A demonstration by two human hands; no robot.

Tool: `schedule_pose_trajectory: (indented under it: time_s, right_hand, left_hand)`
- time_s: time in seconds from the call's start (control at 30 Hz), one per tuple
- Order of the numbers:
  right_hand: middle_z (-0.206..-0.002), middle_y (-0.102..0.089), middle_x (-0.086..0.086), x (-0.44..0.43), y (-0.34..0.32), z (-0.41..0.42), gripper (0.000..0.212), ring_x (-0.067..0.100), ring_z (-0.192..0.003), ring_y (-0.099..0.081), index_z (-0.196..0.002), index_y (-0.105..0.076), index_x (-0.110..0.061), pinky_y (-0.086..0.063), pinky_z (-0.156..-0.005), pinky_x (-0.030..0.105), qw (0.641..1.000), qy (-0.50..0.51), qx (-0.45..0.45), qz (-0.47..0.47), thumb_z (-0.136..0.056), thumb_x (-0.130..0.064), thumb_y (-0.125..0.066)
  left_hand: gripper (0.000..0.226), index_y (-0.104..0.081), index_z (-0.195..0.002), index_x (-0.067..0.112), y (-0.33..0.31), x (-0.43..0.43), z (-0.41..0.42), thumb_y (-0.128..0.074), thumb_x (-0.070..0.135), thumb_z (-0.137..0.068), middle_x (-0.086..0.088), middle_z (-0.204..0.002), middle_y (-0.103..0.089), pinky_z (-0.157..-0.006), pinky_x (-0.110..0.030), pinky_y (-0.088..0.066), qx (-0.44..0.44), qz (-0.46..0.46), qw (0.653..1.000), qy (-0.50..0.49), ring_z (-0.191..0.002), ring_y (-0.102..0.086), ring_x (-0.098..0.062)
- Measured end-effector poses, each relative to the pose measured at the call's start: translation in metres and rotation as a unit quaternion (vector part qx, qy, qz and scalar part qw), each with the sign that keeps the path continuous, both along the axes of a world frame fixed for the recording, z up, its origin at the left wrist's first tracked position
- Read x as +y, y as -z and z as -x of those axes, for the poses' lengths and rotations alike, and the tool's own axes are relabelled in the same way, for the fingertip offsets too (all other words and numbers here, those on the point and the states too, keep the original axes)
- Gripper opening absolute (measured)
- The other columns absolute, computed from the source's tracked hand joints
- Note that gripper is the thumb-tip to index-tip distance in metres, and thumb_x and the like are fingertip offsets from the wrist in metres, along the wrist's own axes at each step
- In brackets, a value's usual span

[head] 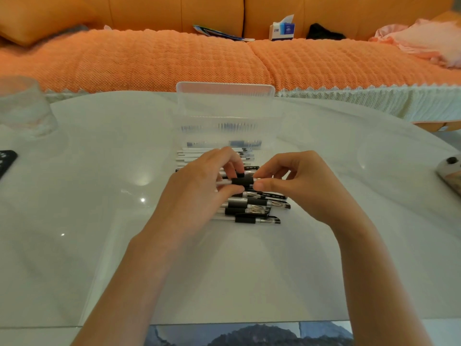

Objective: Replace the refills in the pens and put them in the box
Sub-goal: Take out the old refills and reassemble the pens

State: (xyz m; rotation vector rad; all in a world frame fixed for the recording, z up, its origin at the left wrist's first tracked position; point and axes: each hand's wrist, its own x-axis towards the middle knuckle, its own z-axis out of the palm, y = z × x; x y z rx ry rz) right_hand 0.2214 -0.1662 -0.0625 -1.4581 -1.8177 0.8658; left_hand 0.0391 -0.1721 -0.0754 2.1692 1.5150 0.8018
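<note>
Frame center: left hand (209, 176) grips pen (243, 181) by its black sleeve, right hand (296, 178) pinches the tip end. Pen pile (254, 208) just below, clear box (225, 108) above.

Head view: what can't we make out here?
Held pen: both ends covered by the left hand and right hand; cannot tell if a refill is inside.
Pen pile: left part under the left hand; count unclear.
Clear box: contents blurred behind its ribbed wall.
Dark object: cut off by the left edge.
</note>
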Motion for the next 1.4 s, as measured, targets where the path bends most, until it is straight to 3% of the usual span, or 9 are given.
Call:
schedule_pose_trajectory:
  time_s: [0.17, 0.37, 0.57, 0.63, 0.8, 0.9, 1.03, 1.3, 1.4]
  right_hand:
    - [-0.055, -0.06, -0.024, 0.0007, -0.0002, -0.0023, 0.007, -0.007, -0.051, -0.05, -0.08, -0.074, -0.02, -0.035, -0.052, 0.004, 1.0, 0.007, 0.003, -0.009, -0.074, -0.021, -0.078]
    - [-0.06, -0.061, -0.018, 0.0017, 0.002, -0.0033, 0.012, -0.005, -0.053, -0.05, -0.083, -0.074, -0.022, -0.037, -0.053, 0.006, 1.0, 0.002, 0.0, -0.005, -0.072, -0.023, -0.079]
    - [-0.067, -0.065, -0.012, 0.0021, 0.0054, -0.0086, 0.01, -0.002, -0.058, -0.05, -0.078, -0.072, -0.034, -0.04, -0.057, 0.015, 0.999, 0.011, -0.021, 0.022, -0.076, -0.044, -0.07]
    - [-0.068, -0.066, -0.009, 0.0019, 0.0058, -0.0084, 0.008, -0.003, -0.054, -0.049, -0.077, -0.071, -0.032, -0.037, -0.056, 0.014, 0.999, 0.01, -0.029, 0.022, -0.08, -0.039, -0.069]
    - [-0.062, -0.061, -0.023, 0.0027, 0.0047, -0.0082, 0.004, -0.007, -0.055, -0.051, -0.08, -0.072, -0.026, -0.036, -0.055, 0.005, 1.0, 0.009, -0.015, 0.005, -0.077, -0.025, -0.075]
    - [-0.063, -0.062, -0.024, 0.0018, 0.004, -0.0081, 0.009, -0.007, -0.055, -0.051, -0.082, -0.072, -0.028, -0.036, -0.054, 0.006, 1.0, 0.008, -0.01, 0.012, -0.075, -0.031, -0.076]
    - [-0.074, -0.069, -0.016, 0.001, 0.0033, -0.0069, 0.016, 0.0, -0.066, -0.058, -0.08, -0.071, -0.031, -0.043, -0.063, 0.018, 1.0, 0.005, -0.005, 0.02, -0.08, -0.046, -0.065]
    - [-0.067, -0.064, -0.017, 0.0017, 0.0024, -0.0053, 0.003, -0.007, -0.056, -0.051, -0.078, -0.07, -0.029, -0.035, -0.056, 0.007, 1.0, 0.0, -0.01, 0.003, -0.08, -0.029, -0.072]
    - [-0.063, -0.062, -0.019, 0.001, 0.0016, -0.0048, 0.006, -0.008, -0.052, -0.051, -0.079, -0.07, -0.026, -0.034, -0.052, 0.004, 1.0, -0.003, 0.001, 0.0, -0.078, -0.021, -0.075]
  left_hand:
    - [0.01, -0.055, -0.092, 0.038, -0.0024, -0.0003, 0.0009, -0.059, 0.044, -0.086, 0.017, -0.081, -0.063, -0.073, -0.028, -0.049, -0.032, 0.033, 0.999, -0.003, -0.077, -0.059, -0.001]
    - [0.021, -0.054, -0.088, 0.038, -0.0022, -0.0001, 0.0031, -0.072, 0.035, -0.078, 0.025, -0.087, -0.057, -0.066, 0.001, -0.033, -0.003, 0.022, 1.0, 0.003, -0.08, -0.048, 0.013]
    - [0.012, -0.058, -0.087, 0.037, -0.0004, 0.0017, 0.005, -0.068, 0.038, -0.081, 0.024, -0.083, -0.058, -0.063, -0.006, -0.036, -0.007, 0.0, 1.0, -0.011, -0.086, -0.049, 0.006]
    - [0.01, -0.059, -0.088, 0.038, -0.0001, 0.0017, 0.0051, -0.066, 0.041, -0.082, 0.024, -0.084, -0.059, -0.065, -0.011, -0.037, -0.007, 0.005, 1.0, -0.012, -0.083, -0.052, 0.004]
    - [0.01, -0.063, -0.09, 0.038, 0.0006, 0.0024, 0.0056, -0.057, 0.045, -0.086, 0.024, -0.079, -0.061, -0.07, -0.018, -0.043, -0.022, 0.022, 0.999, -0.008, -0.081, -0.056, 0.004]
    - [0.013, -0.065, -0.09, 0.038, 0.0008, 0.0027, 0.0059, -0.056, 0.046, -0.086, 0.021, -0.078, -0.063, -0.072, -0.024, -0.045, -0.025, 0.029, 0.999, -0.007, -0.079, -0.058, 0.0]
    - [0.012, -0.066, -0.091, 0.038, -0.0002, 0.0021, 0.0052, -0.058, 0.045, -0.085, 0.022, -0.08, -0.063, -0.077, -0.028, -0.048, -0.026, 0.03, 0.999, -0.012, -0.083, -0.058, -0.002]
    - [0.026, -0.053, -0.111, 0.045, -0.0006, 0.002, 0.0059, -0.055, 0.049, -0.085, 0.017, -0.081, -0.061, -0.071, -0.021, -0.046, -0.002, 0.041, 0.999, 0.004, -0.078, -0.058, 0.003]
    - [0.02, -0.054, -0.099, 0.045, 0.0003, 0.0025, 0.0057, -0.061, 0.05, -0.081, 0.017, -0.079, -0.057, -0.064, -0.019, -0.042, 0.01, 0.045, 0.999, -0.002, -0.073, -0.055, 0.0]
